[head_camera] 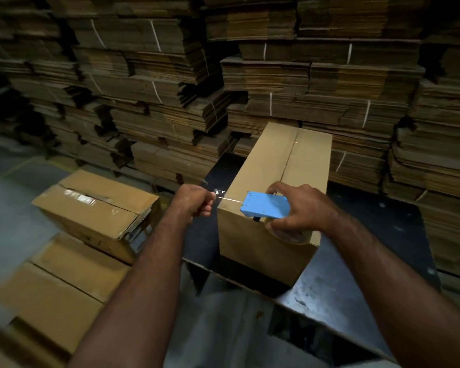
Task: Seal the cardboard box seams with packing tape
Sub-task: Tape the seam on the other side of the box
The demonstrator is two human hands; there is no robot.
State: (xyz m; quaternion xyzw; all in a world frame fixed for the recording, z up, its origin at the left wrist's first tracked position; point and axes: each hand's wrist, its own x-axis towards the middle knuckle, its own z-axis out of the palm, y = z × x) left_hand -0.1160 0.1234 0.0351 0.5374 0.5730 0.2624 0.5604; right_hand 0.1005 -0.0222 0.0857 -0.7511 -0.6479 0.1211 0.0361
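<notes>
A tall brown cardboard box point(282, 160) stands on a dark metal table point(356, 274), its top flaps closed along a centre seam. My right hand point(300, 208) grips a blue tape dispenser point(266, 204) over the box's near top edge, with the clear tape roll point(290, 236) below it. My left hand point(194, 200) is closed on the free end of the tape strip point(227, 199), which stretches taut from the dispenser leftward past the box's left edge.
A taped box point(98, 205) with a rumpled top lies to the left, resting on flat cardboard sheets point(59, 282) on the floor. Tall stacks of bundled flattened cartons point(170, 88) fill the whole background behind the table.
</notes>
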